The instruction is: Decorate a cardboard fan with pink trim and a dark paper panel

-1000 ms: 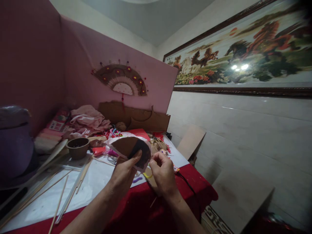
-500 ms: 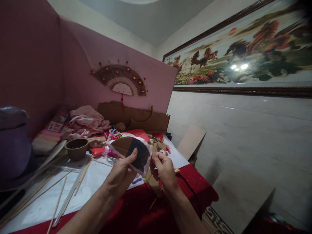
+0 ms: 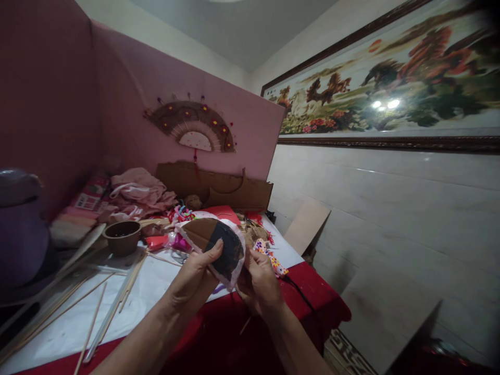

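Observation:
My left hand (image 3: 197,273) grips a half-round piece of cardboard (image 3: 201,233), its thumb pressed on a dark patch of the face. Pale pink cloth is folded over the curved edge. At the right side of that edge, my right hand (image 3: 262,281) is closed with its fingers on the pink border; its lower fingers are partly hidden behind the piece. Just beyond the right hand lies a flower-patterned strip (image 3: 273,260). Behind the cardboard are a red sheet (image 3: 223,212) and a packet with magenta contents (image 3: 179,242).
A brown bowl (image 3: 122,238) stands at the left, near thin wooden sticks (image 3: 91,323) and a clear rod. Crumpled pink cloth (image 3: 140,190) lies at the back. A decorated fan (image 3: 191,125) hangs on the pink panel. The red tablecloth (image 3: 328,302) drops off at the right corner.
My right hand has moved in closer against the pink border, its fingers now pressed on the edge. The cardboard has tilted slightly; my left hand keeps its hold.

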The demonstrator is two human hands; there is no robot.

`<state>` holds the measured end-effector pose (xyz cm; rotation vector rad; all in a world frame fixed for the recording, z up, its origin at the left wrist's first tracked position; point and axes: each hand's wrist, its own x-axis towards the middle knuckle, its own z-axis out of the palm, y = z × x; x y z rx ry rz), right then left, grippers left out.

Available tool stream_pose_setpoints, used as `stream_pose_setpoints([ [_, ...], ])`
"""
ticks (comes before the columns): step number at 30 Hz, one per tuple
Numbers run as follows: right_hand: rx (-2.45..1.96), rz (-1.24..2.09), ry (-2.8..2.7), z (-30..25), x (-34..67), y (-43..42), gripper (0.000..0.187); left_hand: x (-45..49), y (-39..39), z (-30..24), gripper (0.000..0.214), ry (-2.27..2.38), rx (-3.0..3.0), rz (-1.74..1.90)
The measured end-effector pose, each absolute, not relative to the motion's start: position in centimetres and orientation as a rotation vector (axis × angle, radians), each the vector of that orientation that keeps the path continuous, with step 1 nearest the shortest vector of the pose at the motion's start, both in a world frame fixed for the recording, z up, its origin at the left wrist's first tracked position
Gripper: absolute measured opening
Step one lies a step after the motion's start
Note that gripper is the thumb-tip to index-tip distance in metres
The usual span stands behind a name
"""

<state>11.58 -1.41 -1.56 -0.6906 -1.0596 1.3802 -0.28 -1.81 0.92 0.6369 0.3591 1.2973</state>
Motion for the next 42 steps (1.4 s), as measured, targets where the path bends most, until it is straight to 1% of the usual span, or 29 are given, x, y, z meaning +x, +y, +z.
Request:
stream_pose_setpoints([
  [4, -0.715, 1.350, -1.061, -2.0, 11.5, -1.2, 0.043, -0.3, -1.9, 0.9, 0.014, 0.383, 0.661, 1.300],
  [7, -0.745, 1.231, -1.142, -2.1, 11.5, -1.2, 0.045, -0.4, -1.8, 0.8, 0.018, 0.388, 0.684, 1.306],
  [14, -0.869, 0.690, -1.467, -2.0, 11.6, -1.8, 0.045, -0.3, -1.9, 0.6, 0.017, 0.371, 0.655, 1.296],
  [19, -0.941, 0.065, -1.641, -2.1, 12.0, -1.4, 0.043, -0.1, -2.0, 0.6, 0.017, 0.389, 0.675, 1.310],
  [21, -0.958, -0.123, -1.680, -2.3, 12.2, -1.2, 0.042, -0.1, -2.0, 0.6, 0.017, 0.385, 0.660, 1.300],
  [28, -1.024, -0.515, -1.722, -3.1, 12.3, -0.4, 0.040, 0.1, -1.8, 0.1, 0.014, 0.398, 0.589, 1.356],
  [32, -1.064, -0.633, -1.766, -3.2, 12.2, -0.1, 0.042, 0.1, -1.6, -0.1, 0.015, 0.418, 0.609, 1.388],
  [37, -1.168, -0.682, -1.817, -2.9, 11.7, -0.5, 0.046, 0.0, -1.3, -0.4, 0.012, 0.454, 0.598, 1.392],
  [40, -1.219, -0.595, -1.867, -2.0, 11.8, -0.9, 0.049, -0.2, -1.1, -0.2, 0.010, 0.459, 0.574, 1.411],
  [42, -1.185, -0.393, -1.867, -0.9, 12.2, -1.0, 0.050, -0.5, -1.1, 0.3, 0.010, 0.463, 0.549, 1.378],
])
